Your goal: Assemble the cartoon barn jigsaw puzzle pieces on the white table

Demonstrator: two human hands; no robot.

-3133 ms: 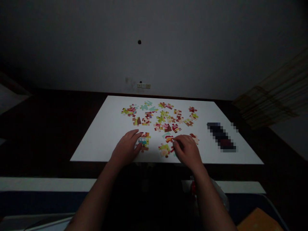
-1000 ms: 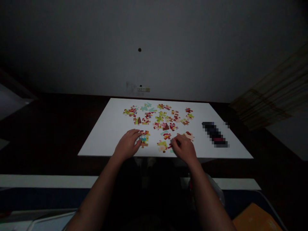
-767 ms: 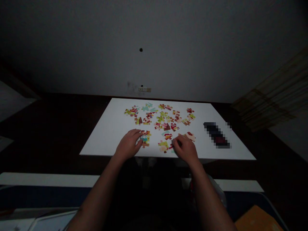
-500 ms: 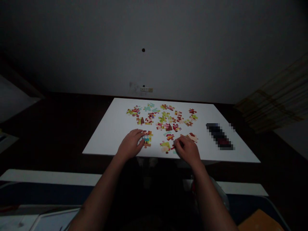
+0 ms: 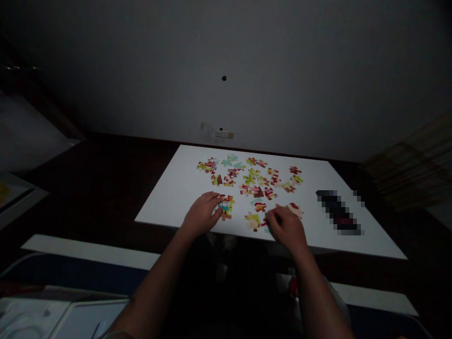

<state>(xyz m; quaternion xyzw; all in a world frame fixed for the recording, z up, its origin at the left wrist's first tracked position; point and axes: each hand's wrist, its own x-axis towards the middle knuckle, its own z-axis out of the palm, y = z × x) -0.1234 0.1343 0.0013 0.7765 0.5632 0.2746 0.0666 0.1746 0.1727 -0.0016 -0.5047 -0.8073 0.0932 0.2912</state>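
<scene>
Dim shot, but the left hand was on a joined jigsaw cluster, with the right hand down among the loose bits.

The cluster, a little cartoon figure in a teal top, sat near the close edge of the white tabletop, its long axis running away from the person. The left hand was nearest, loosely curled with its fingertips against the cluster's side, though I couldn't tell if it was gripping. Further right, the right hand's bunched fingers were down by a yellow-green puzzle piece, and whether they'd pinched anything was hidden. A cream-and-red puzzle piece lay just past them, more loose pieces were spread further out, and a pixelated dark strip sat off to the right.
</scene>
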